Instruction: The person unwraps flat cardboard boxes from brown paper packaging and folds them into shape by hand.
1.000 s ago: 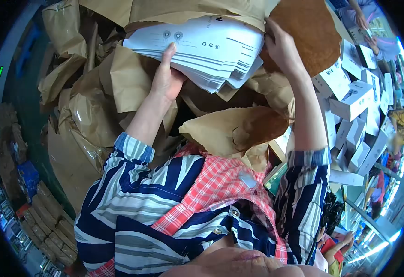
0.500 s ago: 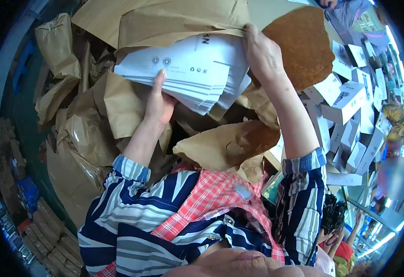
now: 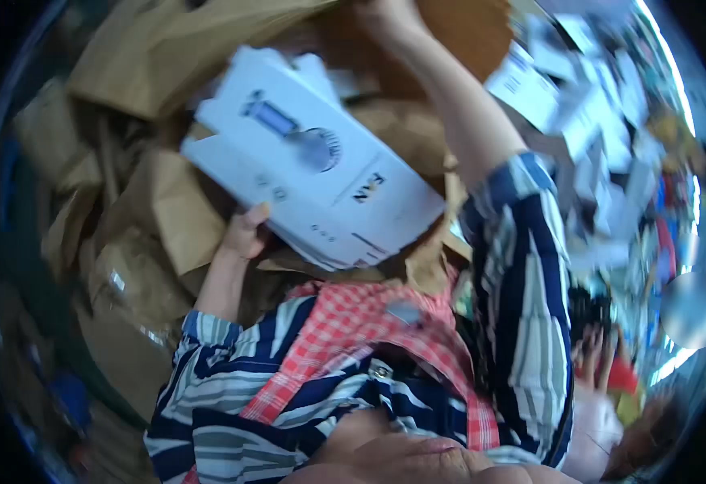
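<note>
My left hand (image 3: 246, 232) is closed on the lower left edge of a stack of flat white printed fan cartons (image 3: 345, 181), thumb on top. The top carton carries a picture of a fan and the word FAN. At the top edge, my right hand (image 3: 387, 18) is blurred; its fingers appear closed on the edge of a large sheet of brown wrapping paper (image 3: 175, 56), raised above the cartons. Torn brown paper (image 3: 393, 129) lies under and behind the stack.
Crumpled brown paper (image 3: 139, 274) is heaped at the left. A reddish-brown board or sheet (image 3: 458, 36) lies at the top. Several white boxes (image 3: 522, 89) are piled at the right. Another person's hand (image 3: 599, 359) shows at lower right.
The stack of cartons has come out from under the brown paper, toward me, and turned so its printed face shows. My right hand has moved up and left with the paper.
</note>
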`<action>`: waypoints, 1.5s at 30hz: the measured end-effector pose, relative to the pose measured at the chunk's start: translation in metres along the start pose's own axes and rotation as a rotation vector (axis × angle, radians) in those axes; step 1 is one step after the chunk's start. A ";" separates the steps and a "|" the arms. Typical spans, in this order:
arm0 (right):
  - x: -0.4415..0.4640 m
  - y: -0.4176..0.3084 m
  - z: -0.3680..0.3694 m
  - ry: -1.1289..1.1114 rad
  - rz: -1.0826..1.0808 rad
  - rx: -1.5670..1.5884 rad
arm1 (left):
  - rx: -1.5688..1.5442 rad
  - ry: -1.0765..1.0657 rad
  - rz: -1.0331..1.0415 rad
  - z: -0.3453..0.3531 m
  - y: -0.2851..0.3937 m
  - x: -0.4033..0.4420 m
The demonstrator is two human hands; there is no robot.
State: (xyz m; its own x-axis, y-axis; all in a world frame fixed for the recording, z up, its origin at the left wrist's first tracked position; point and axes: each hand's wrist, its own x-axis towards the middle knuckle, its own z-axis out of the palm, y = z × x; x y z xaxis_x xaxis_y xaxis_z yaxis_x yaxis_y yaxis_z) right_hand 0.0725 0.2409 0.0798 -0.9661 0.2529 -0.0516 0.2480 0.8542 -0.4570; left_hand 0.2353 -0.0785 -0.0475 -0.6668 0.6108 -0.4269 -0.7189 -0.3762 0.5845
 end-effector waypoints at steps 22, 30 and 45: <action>-0.428 0.145 0.072 0.728 0.450 1.405 | 0.677 -0.875 -0.188 0.202 -0.086 0.086; -0.439 0.195 0.147 0.651 0.503 1.288 | 0.869 -0.822 0.121 0.146 -0.166 0.128; -0.374 0.207 0.023 0.687 0.505 0.538 | 1.395 -0.539 0.454 0.288 -0.142 0.115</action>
State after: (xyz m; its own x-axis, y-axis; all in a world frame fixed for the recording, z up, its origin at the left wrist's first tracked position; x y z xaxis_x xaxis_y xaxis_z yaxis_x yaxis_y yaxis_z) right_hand 0.4835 0.3124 -0.0160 -0.4642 0.8806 0.0957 0.3875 0.2991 -0.8720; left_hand 0.3171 0.2454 0.0192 -0.4032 0.9127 0.0659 0.4625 0.1411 0.8753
